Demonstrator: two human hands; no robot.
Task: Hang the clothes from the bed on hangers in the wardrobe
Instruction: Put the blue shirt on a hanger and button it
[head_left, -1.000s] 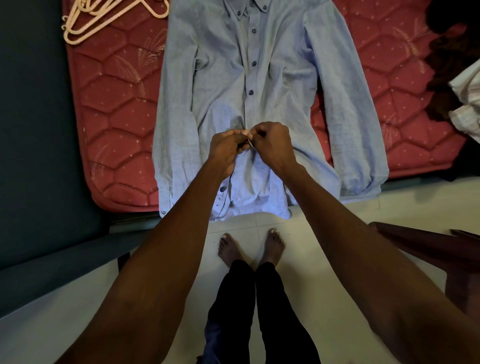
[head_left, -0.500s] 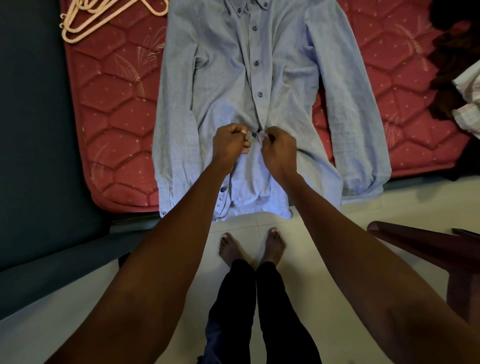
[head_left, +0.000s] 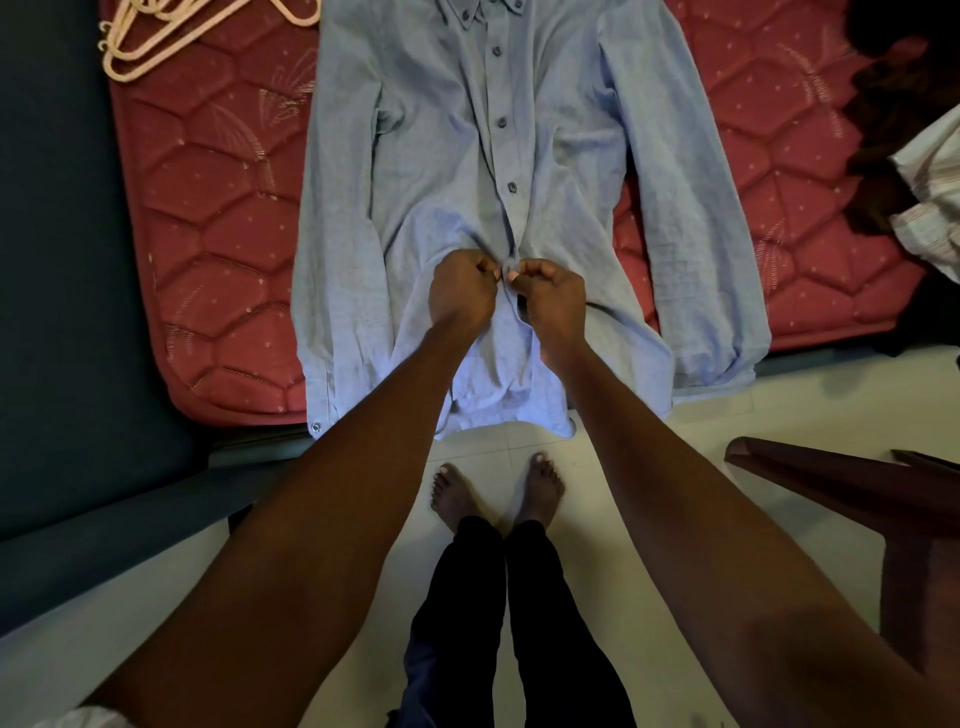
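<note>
Head view: light blue button-down shirt (head_left: 441, 156) lies face up on the red quilted mattress (head_left: 218, 208), sleeves at its sides, hem hanging over the bed's near edge. Upper buttons closed down to mid-front. Left hand (head_left: 462, 296) and right hand (head_left: 550, 296) meet at the placket just below the last closed button; the fingers (head_left: 511, 271) of both are curled, pinching the 2 front edges together. Pale plastic hangers (head_left: 156, 41) lie at the mattress's far left. Dark and striped clothes (head_left: 904, 145) are heaped at the right edge.
</note>
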